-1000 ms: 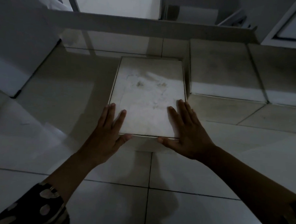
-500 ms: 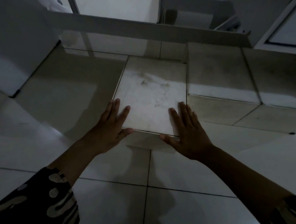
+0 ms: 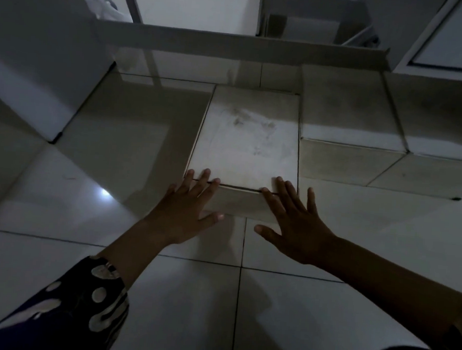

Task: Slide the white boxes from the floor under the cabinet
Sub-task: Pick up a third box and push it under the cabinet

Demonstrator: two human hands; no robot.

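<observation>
A flat white box (image 3: 247, 140) with a smudged lid lies on the tiled floor, its far end at the cabinet's lower edge (image 3: 232, 46). My left hand (image 3: 188, 210) rests flat against the box's near left corner, fingers spread, fingertips on the lid's edge. My right hand (image 3: 293, 219) is flat at the near right corner, fingers apart. Neither hand grips anything. To the right, two more white boxes (image 3: 349, 120) (image 3: 438, 128) sit side by side, partly under the cabinet.
A white cabinet side panel (image 3: 42, 63) stands at the left, its corner touching the floor. A white door panel (image 3: 454, 37) is at upper right. Glossy floor tiles (image 3: 176, 301) stretch toward me, and a bare gap of floor lies left of the middle box.
The middle box has slid away from me toward the cabinet. Both hands have slipped back from the lid's top to its near edge and front face.
</observation>
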